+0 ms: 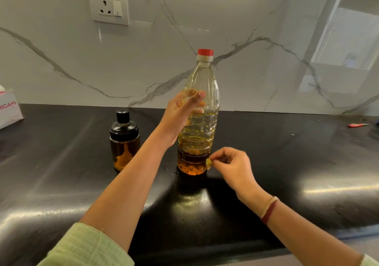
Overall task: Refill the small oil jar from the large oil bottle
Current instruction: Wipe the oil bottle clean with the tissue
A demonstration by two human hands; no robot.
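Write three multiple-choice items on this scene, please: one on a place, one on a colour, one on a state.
1. Where does the jar stand relative to the bottle?
A. to its left on the counter
B. to its right on the counter
C. behind it, against the wall

2. What colour is the bottle's cap?
A. black
B. red
C. green

3. In what state is the bottle?
A. lying on its side
B. upright, cap off
C. upright, cap on

Answers:
1. A: the jar is left of the bottle on the black counter.
2. B: the cap is red above a white ring.
3. C: the bottle stands on its base with the cap on, the left hand at its side; the right hand is near its base.
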